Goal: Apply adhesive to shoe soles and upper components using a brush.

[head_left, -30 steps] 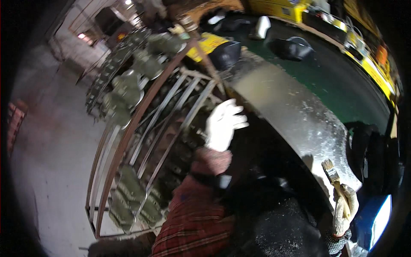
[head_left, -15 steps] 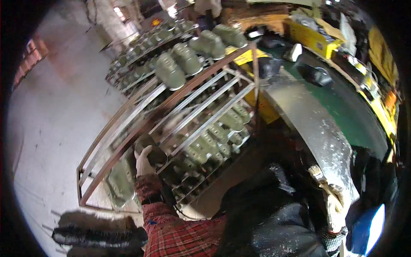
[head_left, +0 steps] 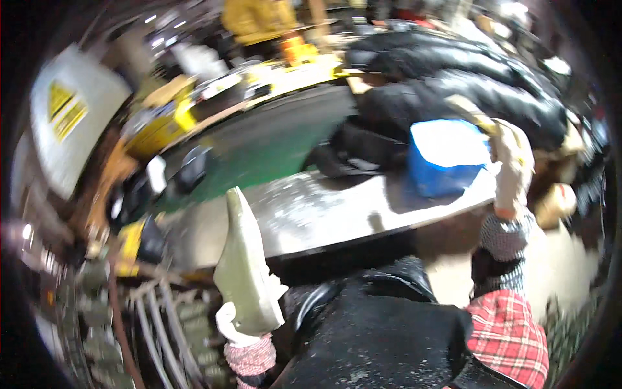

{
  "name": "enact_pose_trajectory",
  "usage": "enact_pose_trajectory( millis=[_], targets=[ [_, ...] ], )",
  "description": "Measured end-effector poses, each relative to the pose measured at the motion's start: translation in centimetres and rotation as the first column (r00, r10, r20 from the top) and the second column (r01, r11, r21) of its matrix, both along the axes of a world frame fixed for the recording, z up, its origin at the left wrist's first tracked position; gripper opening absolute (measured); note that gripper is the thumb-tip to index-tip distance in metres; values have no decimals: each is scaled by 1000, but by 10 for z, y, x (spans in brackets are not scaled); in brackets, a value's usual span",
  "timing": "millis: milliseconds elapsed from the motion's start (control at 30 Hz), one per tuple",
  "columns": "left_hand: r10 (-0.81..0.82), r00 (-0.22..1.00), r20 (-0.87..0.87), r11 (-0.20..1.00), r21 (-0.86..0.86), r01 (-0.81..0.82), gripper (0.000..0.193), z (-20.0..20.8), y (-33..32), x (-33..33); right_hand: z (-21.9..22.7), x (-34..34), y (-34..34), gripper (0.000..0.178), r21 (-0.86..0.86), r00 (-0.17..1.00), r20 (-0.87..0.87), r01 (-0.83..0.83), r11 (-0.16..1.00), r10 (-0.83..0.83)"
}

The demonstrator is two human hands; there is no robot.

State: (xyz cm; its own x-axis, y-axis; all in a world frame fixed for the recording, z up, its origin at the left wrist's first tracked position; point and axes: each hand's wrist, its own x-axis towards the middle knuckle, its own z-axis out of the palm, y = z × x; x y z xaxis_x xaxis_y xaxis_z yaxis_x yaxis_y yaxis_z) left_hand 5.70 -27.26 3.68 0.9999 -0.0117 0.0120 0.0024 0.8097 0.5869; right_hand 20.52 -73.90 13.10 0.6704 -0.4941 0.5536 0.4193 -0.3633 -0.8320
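My left hand (head_left: pixel 241 329), in a white glove, grips a pale green shoe-shaped form (head_left: pixel 245 272) by its lower end and holds it upright in front of the bench. My right hand (head_left: pixel 513 165), also gloved, is raised at the right. It is closed on a brush with a tan wooden handle (head_left: pixel 468 110), right next to a blue tub (head_left: pixel 446 159). The tub stands on the speckled metal bench top (head_left: pixel 324 214).
A green conveyor belt (head_left: pixel 259 142) with dark items runs behind the bench. Black bulky material (head_left: pixel 453 84) is piled at the back right. A metal rack (head_left: pixel 97 305) of green forms stands at the lower left. A person in yellow (head_left: pixel 253 19) is at the far side.
The view swung from the rack to the bench. My left hand reached down into the rack and now holds up a green form. My right hand rose with the brush to the blue tub.
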Motion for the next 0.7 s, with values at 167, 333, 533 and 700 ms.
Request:
enact_pose_trajectory(
  millis=[167, 333, 533, 700],
  targets=[
    [-362, 928, 92, 930, -33, 366, 87, -14, -38, 62, -34, 7, -49, 21, -274, 977, -197, 22, 961, -79],
    [-193, 978, -76, 980, -63, 188, 88, -62, -51, 42, -37, 1, -50, 21, -673, 966, -138, 70, 736, -219],
    [-550, 739, -390, 832, -337, 441, 81, -125, 15, 5, -45, -22, -44, 17, -353, 985, -166, -104, 930, 48],
    [-549, 802, -234, 765, -527, 369, 89, -108, -11, 10, -19, -26, 56, 18, 145, 849, -243, -447, 883, 470]
  ],
)
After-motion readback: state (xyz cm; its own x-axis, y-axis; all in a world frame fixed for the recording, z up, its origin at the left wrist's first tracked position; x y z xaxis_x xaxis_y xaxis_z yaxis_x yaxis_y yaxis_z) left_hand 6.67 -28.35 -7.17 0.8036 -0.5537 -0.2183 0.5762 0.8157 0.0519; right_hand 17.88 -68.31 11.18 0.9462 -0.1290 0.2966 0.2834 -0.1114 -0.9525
